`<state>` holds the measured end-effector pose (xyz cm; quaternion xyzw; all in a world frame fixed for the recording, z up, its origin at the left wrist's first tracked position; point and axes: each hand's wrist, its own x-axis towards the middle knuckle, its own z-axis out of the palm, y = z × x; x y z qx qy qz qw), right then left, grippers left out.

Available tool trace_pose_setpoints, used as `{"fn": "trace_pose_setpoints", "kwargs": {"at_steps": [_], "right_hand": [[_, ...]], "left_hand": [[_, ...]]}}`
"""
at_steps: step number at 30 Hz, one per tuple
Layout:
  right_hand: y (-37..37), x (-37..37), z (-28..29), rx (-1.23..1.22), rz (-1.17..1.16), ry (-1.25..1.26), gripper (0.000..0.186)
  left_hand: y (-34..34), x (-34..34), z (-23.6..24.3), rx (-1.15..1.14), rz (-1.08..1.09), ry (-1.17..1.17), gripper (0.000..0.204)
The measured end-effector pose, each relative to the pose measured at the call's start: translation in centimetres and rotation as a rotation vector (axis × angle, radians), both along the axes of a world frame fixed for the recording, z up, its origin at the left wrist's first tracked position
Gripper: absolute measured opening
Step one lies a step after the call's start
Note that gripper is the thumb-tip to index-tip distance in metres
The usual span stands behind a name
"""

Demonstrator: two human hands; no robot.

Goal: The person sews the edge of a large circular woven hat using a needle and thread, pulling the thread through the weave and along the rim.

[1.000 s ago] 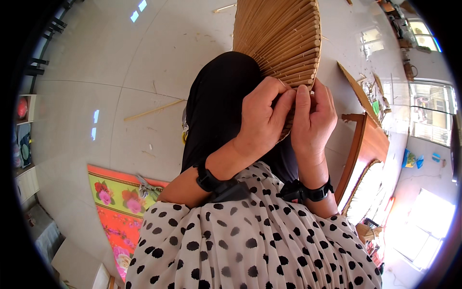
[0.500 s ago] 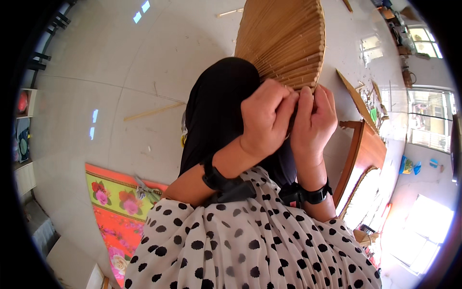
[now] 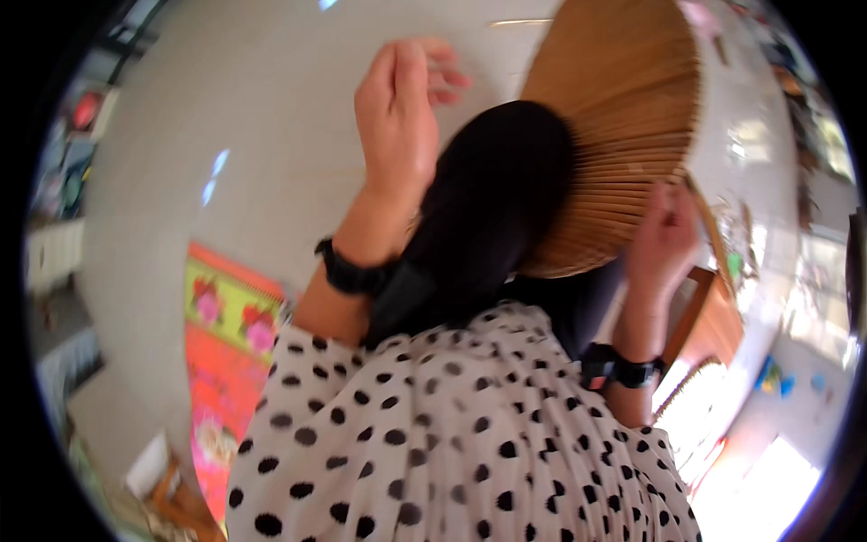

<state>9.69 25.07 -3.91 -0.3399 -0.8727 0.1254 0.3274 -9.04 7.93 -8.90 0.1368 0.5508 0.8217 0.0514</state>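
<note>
A round fan of thin bamboo slats lies spread over my black-trousered knee. My right hand grips the fan at its lower right edge, where the slats come together. My left hand is raised off the fan to the left, fingers loosely apart and holding nothing. Both wrists wear black bands. A white garment with black dots covers my lap in the foreground.
The pale tiled floor stretches behind. A bright mat with pink flowers lies at lower left. A wooden frame or table with clutter stands to the right. Shelves with objects line the far left rim.
My left hand has let go of the fan's base and lifted up and to the left. The fan now looks more spread, and the view has moved closer.
</note>
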Motion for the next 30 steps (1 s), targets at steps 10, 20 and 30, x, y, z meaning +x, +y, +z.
{"fn": "trace_pose_setpoints", "kwargs": {"at_steps": [10, 20, 30], "right_hand": [[4.2, 1.2, -1.4, 0.015, -0.049, -0.004, 0.039], [4.1, 1.4, 0.9, -0.142, -0.171, 0.037, 0.045], [2.9, 0.4, -1.0, -0.101, 0.006, -0.005, 0.02]], "left_hand": [[-40.9, -4.4, -21.5, -1.806, 0.039, -0.069, 0.042], [-46.6, 11.5, -28.4, -2.051, -0.367, -0.225, 0.035], [-57.3, 15.6, -45.2, -2.347, -0.346, 0.158, 0.025]]}}
